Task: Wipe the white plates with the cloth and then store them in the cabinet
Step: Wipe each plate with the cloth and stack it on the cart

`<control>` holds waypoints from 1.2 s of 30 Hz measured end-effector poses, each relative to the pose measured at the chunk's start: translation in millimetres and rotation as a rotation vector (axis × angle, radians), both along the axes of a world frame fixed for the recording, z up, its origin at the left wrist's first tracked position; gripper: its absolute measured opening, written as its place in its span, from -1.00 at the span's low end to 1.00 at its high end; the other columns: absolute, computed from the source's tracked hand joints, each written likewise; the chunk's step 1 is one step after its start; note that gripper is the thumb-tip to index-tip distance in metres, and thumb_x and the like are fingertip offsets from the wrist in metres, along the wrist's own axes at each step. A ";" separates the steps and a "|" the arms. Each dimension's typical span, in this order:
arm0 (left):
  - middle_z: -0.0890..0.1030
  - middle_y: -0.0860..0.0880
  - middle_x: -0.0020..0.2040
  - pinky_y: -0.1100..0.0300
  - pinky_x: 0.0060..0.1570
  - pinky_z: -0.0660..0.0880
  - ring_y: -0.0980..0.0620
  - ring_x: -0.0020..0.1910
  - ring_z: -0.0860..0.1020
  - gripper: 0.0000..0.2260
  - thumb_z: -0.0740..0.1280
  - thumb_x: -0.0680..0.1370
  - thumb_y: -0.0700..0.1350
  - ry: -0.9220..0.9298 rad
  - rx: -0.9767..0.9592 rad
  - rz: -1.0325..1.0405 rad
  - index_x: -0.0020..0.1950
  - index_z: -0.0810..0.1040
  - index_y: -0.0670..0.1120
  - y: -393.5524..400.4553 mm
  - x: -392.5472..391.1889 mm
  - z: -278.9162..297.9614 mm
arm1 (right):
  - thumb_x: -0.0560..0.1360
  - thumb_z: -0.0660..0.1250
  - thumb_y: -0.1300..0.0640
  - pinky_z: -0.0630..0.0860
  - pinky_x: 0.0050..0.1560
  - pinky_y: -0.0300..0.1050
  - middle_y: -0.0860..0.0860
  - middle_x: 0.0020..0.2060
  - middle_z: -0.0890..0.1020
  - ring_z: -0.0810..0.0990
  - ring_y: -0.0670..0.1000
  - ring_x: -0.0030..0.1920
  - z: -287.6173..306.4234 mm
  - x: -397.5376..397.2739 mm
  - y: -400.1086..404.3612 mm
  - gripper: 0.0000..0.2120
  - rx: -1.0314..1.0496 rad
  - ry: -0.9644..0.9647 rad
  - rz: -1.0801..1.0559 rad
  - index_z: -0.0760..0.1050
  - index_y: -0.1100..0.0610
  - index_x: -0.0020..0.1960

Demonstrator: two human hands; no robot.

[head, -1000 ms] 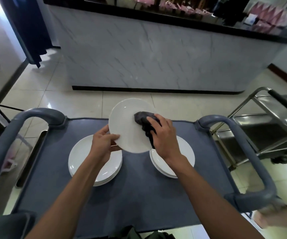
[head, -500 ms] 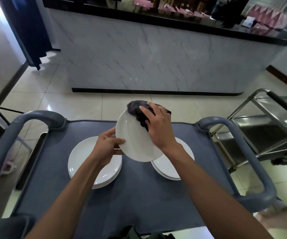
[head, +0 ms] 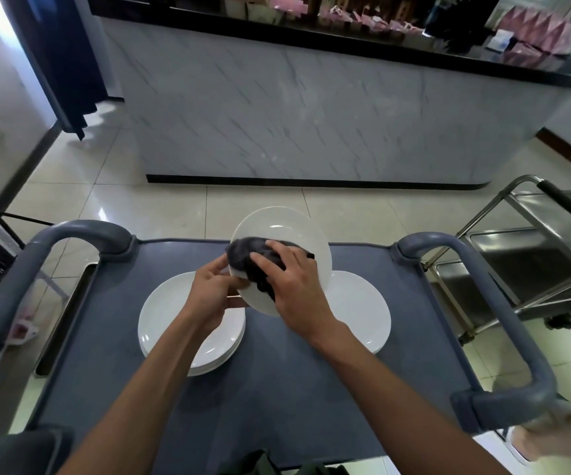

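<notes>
Left hand (head: 214, 292) pinches the tilted white plate (head: 286, 234) by its near-left rim above the grey cart (head: 277, 389) so the face is open to the right hand (head: 292, 286), which presses a bunched dark cloth (head: 248, 253) onto it; plate glossy, plain, between two plate stacks.

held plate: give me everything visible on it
The held plate is round, plain white and glossy, likely ceramic, with a shallow rim. It is lifted off the grey cart and tilted, its face toward the camera. The left hand grips its lower left edge; the right hand presses a dark cloth on its face. Its underside is hidden.
</notes>
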State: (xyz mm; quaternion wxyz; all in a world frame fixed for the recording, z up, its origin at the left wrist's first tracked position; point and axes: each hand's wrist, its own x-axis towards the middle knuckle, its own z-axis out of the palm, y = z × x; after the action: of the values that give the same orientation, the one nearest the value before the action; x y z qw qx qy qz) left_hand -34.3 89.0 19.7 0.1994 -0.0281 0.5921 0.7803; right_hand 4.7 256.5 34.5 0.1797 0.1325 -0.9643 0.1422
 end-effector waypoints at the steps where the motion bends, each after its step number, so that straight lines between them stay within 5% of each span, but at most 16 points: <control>1: 0.72 -0.17 0.00 -0.01 -0.26 0.62 -0.19 -0.13 0.69 -0.50 0.27 0.46 -0.49 0.001 -0.003 -0.009 0.22 0.66 -0.02 0.9 0.0 0.8 | 0.46 0.36 0.31 0.42 0.17 0.12 0.13 0.41 0.45 0.43 0.20 0.32 2.6 -3.9 0.3 -0.47 0.000 0.019 -0.013 0.49 0.02 0.40; 17: 0.72 -0.13 0.02 -0.11 -0.18 0.66 -0.15 -0.19 0.65 -0.50 0.26 0.46 -0.48 -0.016 0.055 0.105 0.20 0.66 0.02 -2.7 -0.4 5.8 | 0.50 0.31 0.32 0.38 0.21 0.12 0.03 0.44 0.39 0.35 0.14 0.36 33.7 -31.9 45.1 -0.43 0.010 0.011 -0.351 0.42 -0.07 0.45; 23: 0.71 -0.07 -0.06 0.04 -0.28 0.63 -0.12 -0.19 0.65 -0.55 0.24 0.48 -0.48 -0.018 0.093 0.185 0.18 0.64 -0.02 6.3 -4.9 15.2 | 0.53 0.27 0.31 0.37 0.22 0.11 0.05 0.44 0.38 0.35 0.16 0.35 14.9 0.7 40.6 -0.46 0.004 -0.044 -0.315 0.41 -0.04 0.46; 36: 0.72 -0.15 0.00 -0.08 -0.15 0.67 -0.22 -0.09 0.69 -0.54 0.25 0.51 -0.48 0.018 0.097 0.138 0.21 0.63 -0.01 17.9 0.2 15.3 | 0.57 0.32 0.21 0.34 0.34 0.02 0.01 0.43 0.39 0.34 0.10 0.38 -1.7 28.1 7.6 -0.52 -0.269 -0.040 -0.221 0.40 -0.01 0.47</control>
State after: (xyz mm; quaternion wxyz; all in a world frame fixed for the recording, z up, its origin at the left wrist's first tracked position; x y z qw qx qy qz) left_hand -34.1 106.9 34.9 0.1409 -0.0520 0.5523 0.8200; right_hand 32.8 264.1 32.8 0.1909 -0.0026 -0.9487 0.2519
